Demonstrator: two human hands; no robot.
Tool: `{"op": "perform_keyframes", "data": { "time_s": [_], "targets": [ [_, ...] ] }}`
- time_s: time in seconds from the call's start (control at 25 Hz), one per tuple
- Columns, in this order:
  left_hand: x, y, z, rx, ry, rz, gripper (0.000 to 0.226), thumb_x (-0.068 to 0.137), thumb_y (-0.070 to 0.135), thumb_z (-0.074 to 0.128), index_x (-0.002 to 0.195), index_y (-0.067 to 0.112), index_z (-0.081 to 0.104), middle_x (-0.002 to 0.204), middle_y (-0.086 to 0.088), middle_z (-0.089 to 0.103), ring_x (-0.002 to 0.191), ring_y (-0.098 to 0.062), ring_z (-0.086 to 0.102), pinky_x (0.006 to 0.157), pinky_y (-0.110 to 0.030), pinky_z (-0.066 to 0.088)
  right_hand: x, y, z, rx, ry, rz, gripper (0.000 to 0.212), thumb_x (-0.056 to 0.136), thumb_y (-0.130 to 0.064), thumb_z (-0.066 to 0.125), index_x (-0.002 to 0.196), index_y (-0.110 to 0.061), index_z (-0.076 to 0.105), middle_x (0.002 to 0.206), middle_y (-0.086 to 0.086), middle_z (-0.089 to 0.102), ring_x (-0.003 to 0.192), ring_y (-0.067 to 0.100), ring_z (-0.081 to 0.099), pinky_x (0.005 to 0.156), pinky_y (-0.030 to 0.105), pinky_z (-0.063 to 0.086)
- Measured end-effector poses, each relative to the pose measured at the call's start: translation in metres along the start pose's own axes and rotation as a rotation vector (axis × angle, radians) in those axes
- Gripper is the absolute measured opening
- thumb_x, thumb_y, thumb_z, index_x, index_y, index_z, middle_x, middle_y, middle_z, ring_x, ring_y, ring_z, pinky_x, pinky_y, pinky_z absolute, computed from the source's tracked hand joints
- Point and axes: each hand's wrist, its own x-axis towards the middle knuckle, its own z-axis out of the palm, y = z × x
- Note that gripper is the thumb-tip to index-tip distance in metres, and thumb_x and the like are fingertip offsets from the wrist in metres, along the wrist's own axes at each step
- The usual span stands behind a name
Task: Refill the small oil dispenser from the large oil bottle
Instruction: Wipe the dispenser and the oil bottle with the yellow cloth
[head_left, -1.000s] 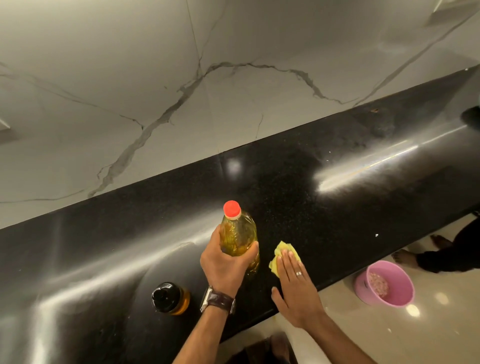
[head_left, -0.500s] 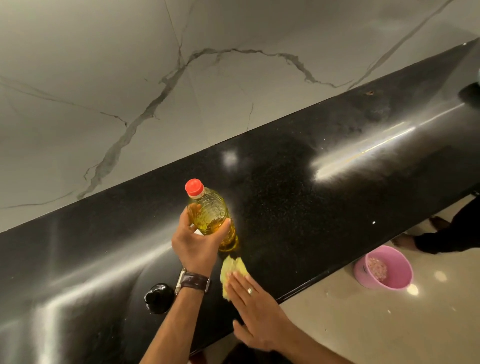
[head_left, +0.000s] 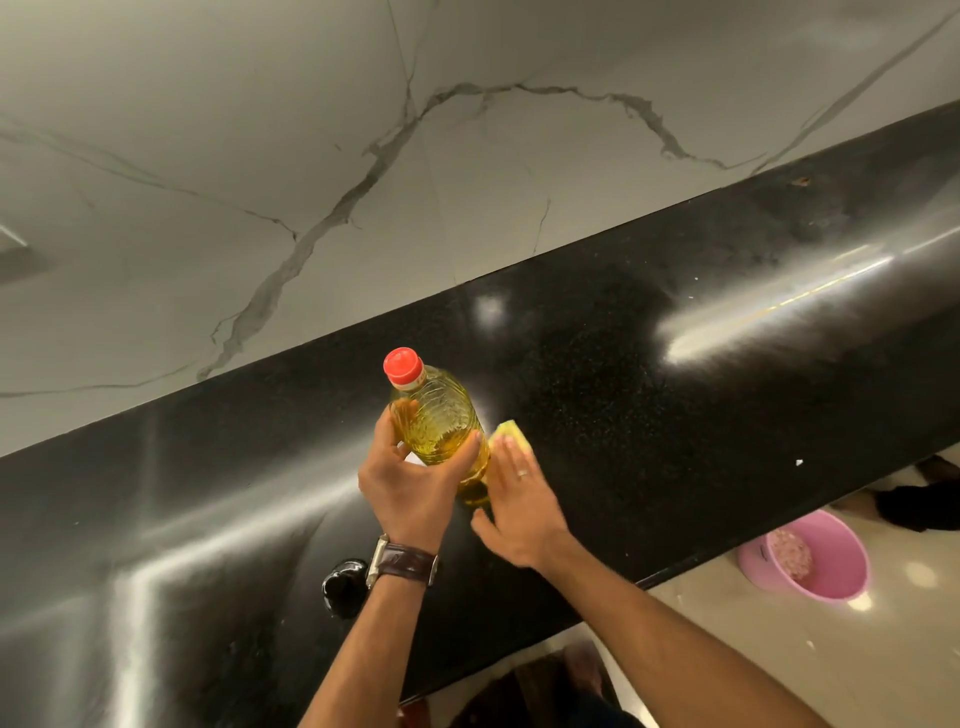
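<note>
The large oil bottle (head_left: 436, 421), clear with yellow oil and a red cap, is held over the black counter (head_left: 649, 395); my left hand (head_left: 410, 480) grips its body from the near side. My right hand (head_left: 514, 499) lies flat, fingers together, pressing a yellow cloth (head_left: 511, 435) onto the counter just right of the bottle. The small oil dispenser (head_left: 344, 587), dark with a black cap, stands near the counter's front edge, partly hidden behind my left wrist and its brown-strapped watch.
A marble wall (head_left: 363, 156) rises behind the counter. On the floor at the right stands a pink bucket (head_left: 810, 558) with something pinkish inside. Another person's feet (head_left: 930, 493) are by the counter's right end.
The yellow cloth under my right hand slid from near the front edge to the bottle's right side. My left hand kept hold of the bottle, which stays lifted and tilted.
</note>
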Motion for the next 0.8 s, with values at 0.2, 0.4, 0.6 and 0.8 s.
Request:
{"op": "perform_keyframes", "data": {
  "time_s": [0.2,0.4,0.6,0.8],
  "targets": [
    [0.004,-0.001,0.007,0.016,0.003,-0.003,0.068,0.066,0.032,0.098,0.124,0.014,0.065,0.110,0.012,0.072,0.102,0.002,0.068,0.087,-0.016,0.056,-0.059,-0.042,0.015,-0.109,-0.008,-0.378,0.082,0.101,-0.054,0.032,0.165,-0.008,0.011,0.174,0.014,0.002,0.161,0.029,-0.005,0.124,0.044,-0.014],
    [-0.004,-0.009,0.011,0.024,-0.031,-0.042,0.071,0.063,0.030,0.099,0.124,0.016,0.066,0.107,0.013,0.071,0.100,0.010,0.066,0.086,-0.011,0.055,-0.141,0.016,0.031,-0.038,0.044,-0.286,0.086,0.096,-0.055,0.040,0.166,-0.014,0.010,0.173,0.003,-0.004,0.161,0.022,0.001,0.132,0.040,-0.002],
    [-0.014,-0.017,0.004,0.036,-0.035,-0.072,0.073,0.064,0.034,0.097,0.127,0.016,0.065,0.113,0.009,0.073,0.104,0.004,0.068,0.087,-0.020,0.059,-0.082,0.033,0.015,0.069,0.085,0.085,0.086,0.098,-0.057,0.026,0.165,-0.010,-0.002,0.172,0.008,-0.012,0.161,0.026,-0.011,0.132,0.043,0.001],
    [-0.016,-0.018,0.009,0.039,-0.061,-0.075,0.070,0.063,0.038,0.097,0.123,0.018,0.066,0.110,0.010,0.075,0.099,0.002,0.070,0.085,-0.028,0.062,-0.069,-0.010,0.019,-0.023,-0.007,-0.136,0.084,0.100,-0.057,0.031,0.164,-0.007,0.012,0.172,0.016,0.009,0.160,0.031,0.000,0.129,0.051,0.010]
  ]
}}
